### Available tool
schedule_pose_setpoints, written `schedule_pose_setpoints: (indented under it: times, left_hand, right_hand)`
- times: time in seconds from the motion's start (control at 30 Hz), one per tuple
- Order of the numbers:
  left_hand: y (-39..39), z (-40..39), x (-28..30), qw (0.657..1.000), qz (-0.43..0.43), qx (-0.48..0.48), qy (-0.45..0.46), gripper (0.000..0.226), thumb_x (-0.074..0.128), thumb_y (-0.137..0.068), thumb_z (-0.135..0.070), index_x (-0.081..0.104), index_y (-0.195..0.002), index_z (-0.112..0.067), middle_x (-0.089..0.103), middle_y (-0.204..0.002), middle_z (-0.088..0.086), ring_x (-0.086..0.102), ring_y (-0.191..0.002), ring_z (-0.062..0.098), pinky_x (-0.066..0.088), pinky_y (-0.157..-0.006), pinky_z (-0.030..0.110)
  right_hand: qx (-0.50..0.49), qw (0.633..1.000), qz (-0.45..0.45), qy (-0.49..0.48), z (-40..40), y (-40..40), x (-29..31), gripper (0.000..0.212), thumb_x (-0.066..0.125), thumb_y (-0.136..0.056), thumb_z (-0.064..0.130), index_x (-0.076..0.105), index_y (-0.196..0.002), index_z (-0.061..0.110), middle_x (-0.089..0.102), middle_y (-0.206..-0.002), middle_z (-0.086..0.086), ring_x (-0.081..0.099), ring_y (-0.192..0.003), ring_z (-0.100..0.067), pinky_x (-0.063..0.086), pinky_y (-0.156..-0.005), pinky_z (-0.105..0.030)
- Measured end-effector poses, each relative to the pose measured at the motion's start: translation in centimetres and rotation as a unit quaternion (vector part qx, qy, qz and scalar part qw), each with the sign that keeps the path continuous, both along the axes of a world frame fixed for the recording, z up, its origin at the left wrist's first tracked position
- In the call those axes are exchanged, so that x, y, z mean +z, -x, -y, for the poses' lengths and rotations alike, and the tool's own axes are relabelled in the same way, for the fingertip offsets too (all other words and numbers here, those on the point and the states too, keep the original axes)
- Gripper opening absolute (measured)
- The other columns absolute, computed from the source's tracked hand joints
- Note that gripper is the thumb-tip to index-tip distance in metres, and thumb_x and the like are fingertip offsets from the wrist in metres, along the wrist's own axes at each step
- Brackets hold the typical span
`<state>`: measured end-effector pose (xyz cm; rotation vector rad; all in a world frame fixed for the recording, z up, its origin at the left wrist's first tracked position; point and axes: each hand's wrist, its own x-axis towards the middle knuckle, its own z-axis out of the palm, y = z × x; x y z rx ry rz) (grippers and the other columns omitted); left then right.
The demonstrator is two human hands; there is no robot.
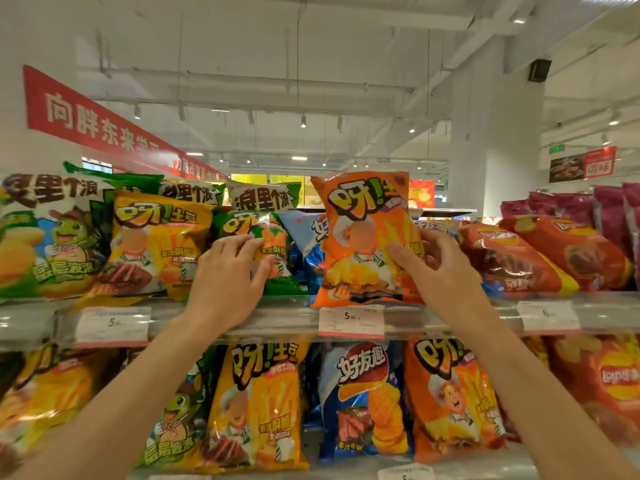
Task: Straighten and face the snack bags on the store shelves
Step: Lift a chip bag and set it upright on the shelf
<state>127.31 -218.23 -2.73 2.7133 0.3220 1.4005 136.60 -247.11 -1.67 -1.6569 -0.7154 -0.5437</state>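
Observation:
An orange snack bag [360, 209] stands upright at the front of the top shelf [277, 315], face toward me. My right hand [440, 268] grips its right edge, thumb across the front. My left hand [228, 278] rests on a green snack bag [277, 237] just left of it, fingers curled over the bag's front. A blue bag [308, 233] leans between the green and orange ones, mostly hidden. A yellow bag [156, 240] lies tilted further left.
Large green-and-white bags [52, 233] fill the shelf's left end, and red chip bags [540, 258] lie slanted on the right. The lower shelf holds yellow, blue and orange bags [360, 400]. Price tags [350, 320] hang along the shelf edge.

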Motion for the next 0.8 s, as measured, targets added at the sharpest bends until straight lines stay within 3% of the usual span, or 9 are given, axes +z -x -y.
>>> schedule_pose_setpoints:
  times: [0.13, 0.23, 0.4, 0.5, 0.6, 0.67, 0.73, 0.8]
  left_hand:
    - [0.3, 0.0, 0.3, 0.998, 0.002, -0.042, 0.049, 0.053, 0.050, -0.104, -0.047, 0.051, -0.149, -0.020, 0.049, -0.153, 0.003, 0.034, -0.145, 0.022, 0.028, -0.120, 0.045]
    - [1.9, 0.2, 0.4, 0.988, 0.055, -0.105, 0.100, 0.047, 0.061, -0.101, -0.038, 0.057, -0.143, -0.019, 0.055, -0.146, 0.000, 0.040, -0.141, 0.020, 0.032, -0.118, 0.041]
    - [5.4, 0.6, -1.3, 0.968, 0.131, -0.146, 0.157, 0.024, 0.066, -0.098, -0.027, 0.065, -0.123, -0.026, 0.061, -0.119, -0.015, 0.056, -0.113, 0.005, 0.044, -0.097, 0.020]
    - [7.8, 0.4, -3.3, 0.948, 0.129, -0.190, 0.221, 0.018, 0.065, -0.099, -0.030, 0.065, -0.116, -0.031, 0.065, -0.111, -0.022, 0.060, -0.106, -0.009, 0.047, -0.089, 0.009]
    - [10.2, -0.5, -5.5, 0.926, 0.113, -0.229, 0.279, 0.017, 0.064, -0.099, -0.031, 0.066, -0.115, -0.033, 0.070, -0.106, -0.020, 0.066, -0.103, -0.002, 0.051, -0.087, 0.018]
    - [11.9, -1.5, -7.0, 0.919, 0.103, -0.239, 0.297, 0.016, 0.065, -0.098, -0.032, 0.066, -0.113, -0.038, 0.070, -0.105, -0.024, 0.067, -0.101, -0.003, 0.051, -0.084, 0.018]
    - [14.0, -2.8, -8.6, 0.910, 0.097, -0.248, 0.318, 0.015, 0.065, -0.098, -0.033, 0.066, -0.110, -0.041, 0.071, -0.104, -0.024, 0.067, -0.100, -0.002, 0.054, -0.080, 0.020]
    - [16.5, -4.6, -10.5, 0.896, 0.092, -0.262, 0.347, 0.015, 0.067, -0.097, -0.030, 0.068, -0.108, -0.040, 0.072, -0.105, -0.020, 0.069, -0.101, 0.002, 0.055, -0.084, 0.027]
  right_hand:
    - [-0.001, 1.000, 0.005, -0.002, -1.0, 0.4, -0.9, 0.068, 0.068, -0.084, 0.064, 0.048, -0.140, 0.031, 0.056, -0.112, 0.030, 0.061, -0.094, 0.016, 0.048, -0.073, -0.012]
    - [0.026, 0.999, -0.005, -0.021, -1.5, 0.9, -1.6, 0.064, 0.068, -0.081, 0.066, 0.049, -0.135, 0.037, 0.058, -0.114, 0.031, 0.056, -0.092, 0.027, 0.050, -0.065, -0.005]
    - [0.048, 0.998, -0.012, -0.044, -2.2, 2.8, -2.6, 0.039, 0.069, -0.080, 0.064, 0.047, -0.111, 0.056, 0.059, -0.113, 0.032, 0.056, -0.093, 0.027, 0.044, -0.064, 0.003]
    - [0.062, 0.996, -0.017, -0.057, -2.8, 4.4, -3.5, 0.049, 0.069, -0.078, 0.065, 0.051, -0.121, 0.050, 0.065, -0.111, 0.029, 0.064, -0.098, 0.015, 0.052, -0.067, -0.006]
    - [0.075, 0.994, -0.027, -0.069, -3.8, 6.6, -5.1, 0.057, 0.071, -0.078, 0.065, 0.053, -0.129, 0.047, 0.067, -0.122, 0.025, 0.064, -0.112, 0.004, 0.055, -0.086, -0.022]
    - [0.070, 0.994, -0.033, -0.082, -4.7, 8.7, -6.5, 0.067, 0.072, -0.077, 0.063, 0.052, -0.137, 0.041, 0.064, -0.126, 0.026, 0.063, -0.112, 0.009, 0.055, -0.080, -0.015]
    - [0.059, 0.994, -0.029, -0.090, -5.9, 11.2, -7.9, 0.059, 0.071, -0.077, 0.062, 0.053, -0.131, 0.045, 0.065, -0.118, 0.035, 0.062, -0.106, 0.016, 0.052, -0.071, -0.004]
    - [0.049, 0.995, -0.026, -0.086, -7.5, 13.6, -9.4, 0.056, 0.071, -0.078, 0.062, 0.055, -0.129, 0.047, 0.066, -0.119, 0.033, 0.065, -0.108, 0.010, 0.054, -0.077, -0.008]
